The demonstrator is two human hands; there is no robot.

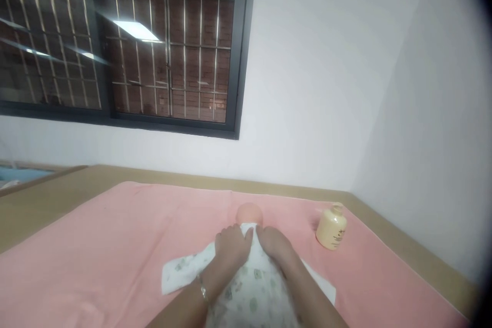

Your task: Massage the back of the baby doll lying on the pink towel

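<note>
A baby doll (249,212) lies on its back on a pink sheet, and only its smooth, rounded head shows past my hands. It wears a white baby gown (253,287) with a pale green print, whose sleeves spread out to both sides. My left hand (233,245), with a bracelet at the wrist, closes on the gown's left side near the neck, thumb along the collar. Opposite it, my right hand (274,242) is closed on the right side of the same collar. The doll's face and neck are hidden.
The pink sheet (115,236) covers most of a tan padded table (49,195). A cream pump bottle (331,228) stands right of the doll. Behind are a white wall (307,87) and a dark-framed window (169,51) with bars.
</note>
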